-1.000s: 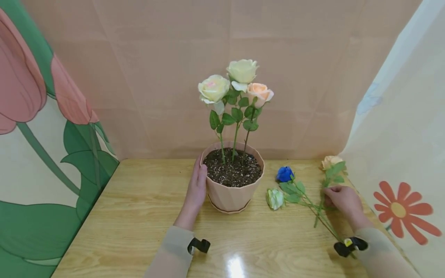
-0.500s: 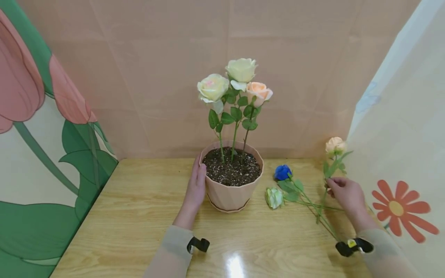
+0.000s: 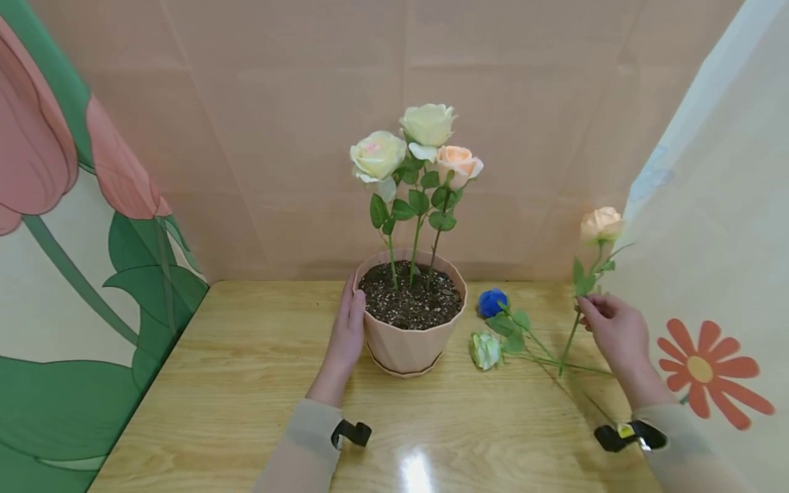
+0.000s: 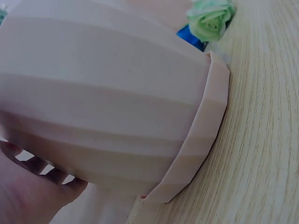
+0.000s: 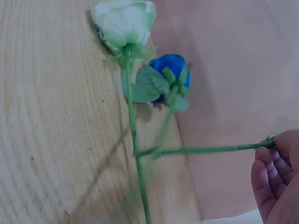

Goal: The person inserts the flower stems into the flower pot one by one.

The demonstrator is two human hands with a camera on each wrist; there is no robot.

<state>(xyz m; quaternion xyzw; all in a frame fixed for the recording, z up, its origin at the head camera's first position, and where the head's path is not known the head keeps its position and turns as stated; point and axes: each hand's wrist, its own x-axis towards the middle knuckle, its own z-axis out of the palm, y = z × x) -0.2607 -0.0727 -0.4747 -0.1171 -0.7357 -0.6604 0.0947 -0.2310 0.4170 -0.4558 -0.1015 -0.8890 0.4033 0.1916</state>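
My left hand [image 3: 347,332] rests against the left side of a pink faceted flowerpot [image 3: 411,348], its fingers fairly straight along the wall and the thumb near the rim. Three roses stand upright in the pot's dark soil [image 3: 409,308]: a cream rose with a pink centre [image 3: 378,156], a white rose [image 3: 428,124] and a peach rose [image 3: 459,166]. At the right, my right hand [image 3: 616,339] pinches the green stem of a pale peach rose [image 3: 602,224] just below its leaves. That rose is nearly upright, and its lower stem crosses the other stems.
A blue rose [image 3: 492,302] and a pale green rose [image 3: 485,350] lie on the wooden table [image 3: 259,383], right of the pot, their stems crossing. A pink cloth [image 3: 296,137] hangs behind. Printed flower cloths flank the table, with the right one [image 3: 709,274] close to my right hand.
My right hand has lifted the pale peach rose from lying on the table to nearly upright. The blue rose has shifted slightly left. My left hand stays on the pot.
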